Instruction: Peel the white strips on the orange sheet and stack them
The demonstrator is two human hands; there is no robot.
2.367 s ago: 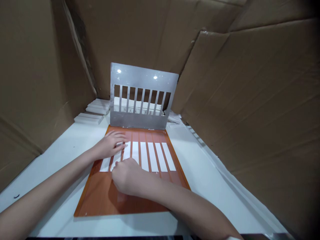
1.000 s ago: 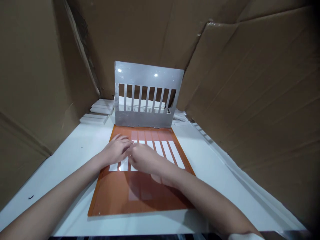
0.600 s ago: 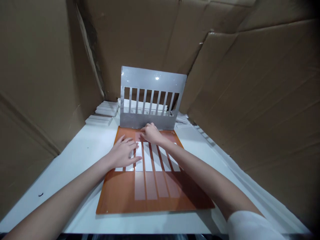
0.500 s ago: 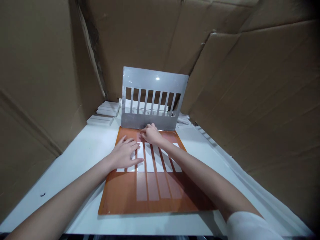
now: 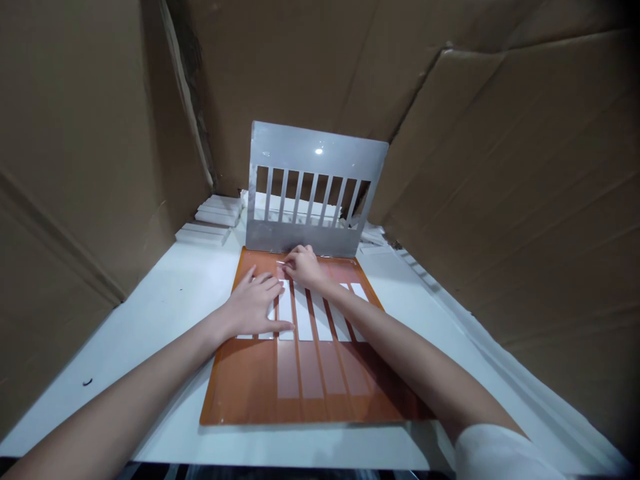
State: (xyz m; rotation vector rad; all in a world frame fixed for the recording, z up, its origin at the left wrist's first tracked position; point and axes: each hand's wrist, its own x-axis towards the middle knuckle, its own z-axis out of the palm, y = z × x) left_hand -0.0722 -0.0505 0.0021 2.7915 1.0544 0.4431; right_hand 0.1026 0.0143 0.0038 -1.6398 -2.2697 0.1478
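Observation:
An orange board (image 5: 250, 393) lies on the white table, with several white strips (image 5: 307, 317) side by side across it and pale, see-through strips (image 5: 311, 373) reaching beyond them. My left hand (image 5: 254, 305) rests over the left strips, fingers spread. Near the strips' far ends, my right hand (image 5: 303, 267) pinches the end of a thin clear strip, partly hidden by the fingers. Behind it a grey metal plate (image 5: 320, 157) with a row of slots stands upright along the board's far edge.
Stacks of white pieces (image 5: 219, 210) sit at the back left of the table (image 5: 165, 320). More white material lies behind the plate and at its right. Brown cardboard walls (image 5: 525, 167) rise at the left, back and right. A small dark bit (image 5: 87, 382) lies at left.
The view has shifted slightly, so the board and plate appear a little further right. A clear strip's end now shows at my right fingertips. My left hand stays spread over the strips.

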